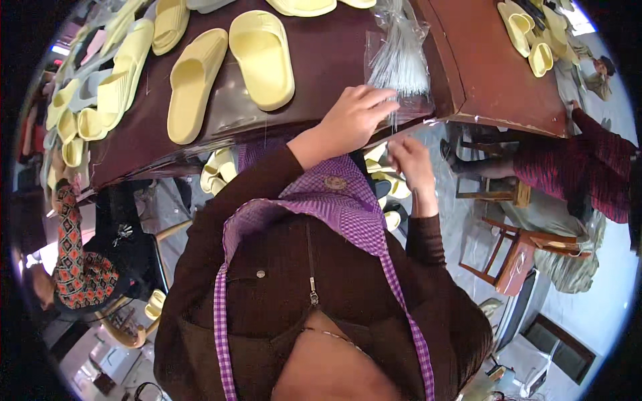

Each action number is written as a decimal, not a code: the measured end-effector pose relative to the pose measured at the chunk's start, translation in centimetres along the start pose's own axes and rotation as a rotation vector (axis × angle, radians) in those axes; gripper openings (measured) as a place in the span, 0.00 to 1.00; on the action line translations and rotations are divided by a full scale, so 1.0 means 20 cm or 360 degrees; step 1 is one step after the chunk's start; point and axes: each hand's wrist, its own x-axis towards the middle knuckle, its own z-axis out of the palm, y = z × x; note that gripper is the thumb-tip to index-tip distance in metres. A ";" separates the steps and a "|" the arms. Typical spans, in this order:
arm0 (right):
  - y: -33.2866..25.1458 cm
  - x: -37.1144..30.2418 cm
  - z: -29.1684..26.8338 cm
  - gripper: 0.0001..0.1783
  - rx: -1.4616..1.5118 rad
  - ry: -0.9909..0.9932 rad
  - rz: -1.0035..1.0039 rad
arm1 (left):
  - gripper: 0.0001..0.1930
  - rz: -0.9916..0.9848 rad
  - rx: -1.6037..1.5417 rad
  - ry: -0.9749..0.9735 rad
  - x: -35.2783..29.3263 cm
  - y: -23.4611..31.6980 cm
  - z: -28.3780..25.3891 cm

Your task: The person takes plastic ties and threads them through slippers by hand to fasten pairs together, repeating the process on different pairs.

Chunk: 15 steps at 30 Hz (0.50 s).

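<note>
My left hand (354, 120) is over the table's near edge, its fingers stretched out and slightly apart beside a bundle of thin, clear-white plastic strands (400, 63). This bundle lies in a clear plastic bag on the dark red table (321, 57). Just off the edge, lower and to the right, my right hand (413, 164) is closed with its fingers curled together; whatever they grip is too small to make out. A faint thin line runs down near my left fingertips. Left of my hands, a pale yellow slipper (262, 60) and another yellow slipper (196, 87) lie side by side.
More yellow and grey slippers (124, 80) crowd the table's left side. A second reddish table (505, 67) adjoins on the right. Yellow slippers (221, 170) are also below the table. One person (87, 267) sits at left, another (562, 164) at right, near a wooden chair (515, 257).
</note>
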 end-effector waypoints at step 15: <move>-0.41 -0.49 -0.64 0.15 0.0645 -0.0555 -0.1558 | 0.18 -0.0419 -0.0100 -0.0396 0.16 -0.19 0.12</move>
